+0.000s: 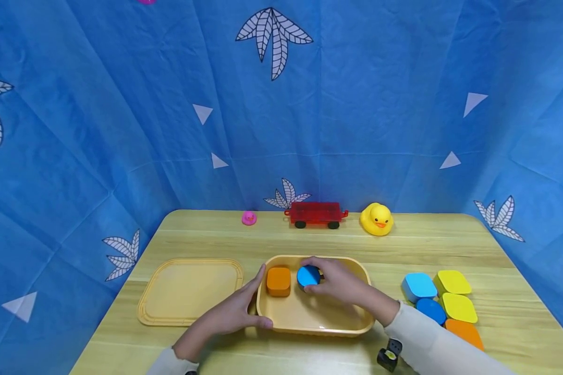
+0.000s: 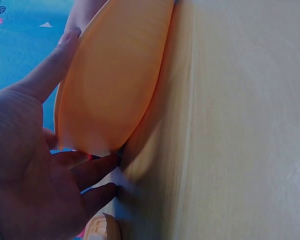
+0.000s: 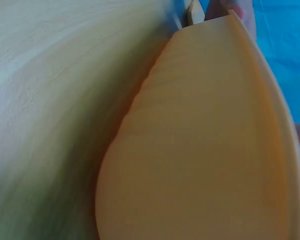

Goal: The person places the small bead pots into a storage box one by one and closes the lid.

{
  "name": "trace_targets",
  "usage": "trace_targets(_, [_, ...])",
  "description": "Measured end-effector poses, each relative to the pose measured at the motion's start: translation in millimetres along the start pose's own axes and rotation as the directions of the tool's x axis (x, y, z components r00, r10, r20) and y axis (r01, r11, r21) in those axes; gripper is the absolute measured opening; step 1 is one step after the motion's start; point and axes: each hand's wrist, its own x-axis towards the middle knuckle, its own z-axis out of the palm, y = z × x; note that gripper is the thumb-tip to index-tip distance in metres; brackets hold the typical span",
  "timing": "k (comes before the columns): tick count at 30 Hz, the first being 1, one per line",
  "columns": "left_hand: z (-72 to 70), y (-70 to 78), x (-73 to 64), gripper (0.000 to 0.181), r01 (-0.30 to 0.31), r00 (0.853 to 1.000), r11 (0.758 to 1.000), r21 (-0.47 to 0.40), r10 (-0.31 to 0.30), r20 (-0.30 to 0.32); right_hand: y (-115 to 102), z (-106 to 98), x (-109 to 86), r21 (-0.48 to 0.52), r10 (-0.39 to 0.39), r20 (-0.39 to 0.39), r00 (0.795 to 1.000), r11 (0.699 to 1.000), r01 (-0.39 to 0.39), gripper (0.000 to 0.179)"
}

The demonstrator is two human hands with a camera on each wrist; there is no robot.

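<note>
In the head view, my right hand (image 1: 336, 279) reaches into the cream-yellow plastic box (image 1: 319, 330) and pinches a round blue block (image 1: 308, 276) between thumb and fingers. An orange square block with rounded corners (image 1: 279, 282) is inside the box, left of the blue one. My left hand (image 1: 234, 311) rests against the box's left end, thumb and forefinger spread along it. The left wrist view has the same left hand (image 2: 40, 170) touching the box wall (image 2: 115, 75) with fairly straight fingers. The box's outer wall (image 3: 200, 140) fills much of the right wrist view, which hides the pinched block.
A flat cream lid (image 1: 191, 291) lies left of the box. Several yellow, blue and orange blocks (image 1: 458, 307) are grouped at the right. Along the back stand a small pink duck (image 1: 249, 218), a red toy wagon (image 1: 316, 213) and a yellow duck (image 1: 377, 219).
</note>
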Motion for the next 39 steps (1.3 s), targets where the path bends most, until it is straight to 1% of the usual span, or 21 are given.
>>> trace_targets(5, [-0.2, 0.3, 0.3, 0.123, 0.003, 1.000, 1.000, 0.000, -0.003, 0.002, 1, 7, 4.5, 0.036, 0.024, 0.008, 1.000, 0.999, -0.025, 0.051])
trace_targets(8, [0.0, -0.5, 0.6, 0.123, 0.001, 1.000, 1.000, -0.001, -0.001, 0.003, 3, 12, 6.2, 0.044, 0.024, 0.004, 1.000, 0.999, -0.024, 0.050])
trace_targets(11, [0.4, -1.6, 0.9, 0.123, -0.001, 1.000, 1.000, 0.002, 0.001, 0.001, 5, 15, 6.7, 0.036, 0.008, 0.000, 1.000, 0.999, -0.008, 0.050])
trace_targets(23, [-0.2, -0.1, 1.8, 0.123, -0.005, 1.000, 1.000, 0.007, 0.005, 0.004, 6, 17, 6.8, 0.047, 0.037, 0.021, 0.999, 0.998, -0.038, 0.053])
trace_targets(28, [-0.3, -0.7, 1.7, 0.123, -0.001, 1.000, 1.000, 0.006, 0.001, 0.005, 7, 12, 6.1, 0.069, 0.036, 0.030, 0.999, 0.997, -0.038, 0.054])
trace_targets(32, [-0.2, -1.3, 1.7, 0.123, 0.000, 1.000, 1.000, 0.000, 0.000, 0.005, 6, 5, 2.1, 0.085, 0.018, 0.030, 0.999, 0.996, -0.021, 0.055])
trace_targets(37, [0.0, -1.1, 1.5, 0.123, 0.000, 1.000, 1.000, 0.009, 0.000, 0.004, 7, -7, -7.7, 0.085, 0.012, 0.018, 1.000, 0.996, -0.013, 0.059])
trace_targets(39, [0.1, -0.8, 1.3, 0.123, 0.001, 1.000, 1.000, 0.012, -0.001, 0.004, 8, -12, -12.5, 0.089, 0.020, 0.006, 1.000, 0.996, -0.021, 0.060])
